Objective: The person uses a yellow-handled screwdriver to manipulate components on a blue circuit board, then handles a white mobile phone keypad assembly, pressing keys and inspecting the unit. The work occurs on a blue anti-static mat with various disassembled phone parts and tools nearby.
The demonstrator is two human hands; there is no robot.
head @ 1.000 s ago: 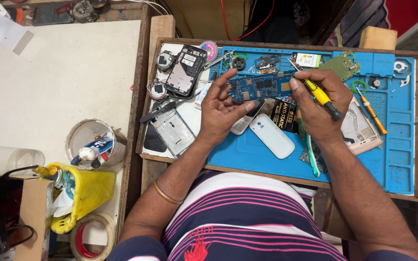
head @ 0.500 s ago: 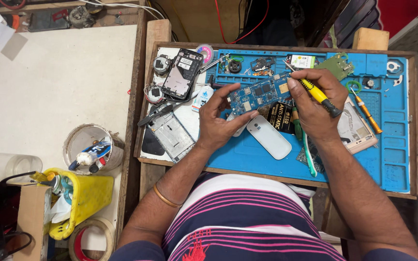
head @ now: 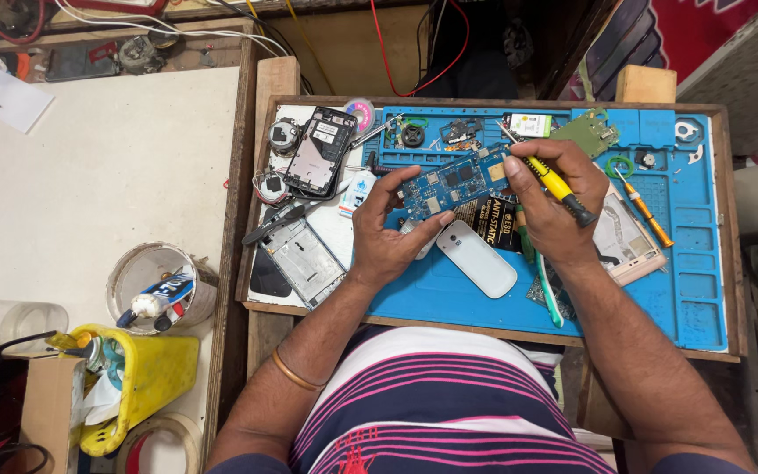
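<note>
Over the last second the left hand [head: 388,233] lifted off the blue circuit board [head: 454,182]: it had lain spread across the board's near edge with the fingers flat, and it drew back toward the body until only the thumb and fingertips pinched the board's left end. That uncovered the white phone shell [head: 477,257] just below the grip. The right hand [head: 554,197] kept its hold, but the yellow screwdriver [head: 554,186] tip moved onto the board's right edge.

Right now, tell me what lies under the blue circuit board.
The blue circuit board, held by the left hand, has a white phone shell and a black label showing below it on the blue mat. What lies directly beneath is hidden.
</note>
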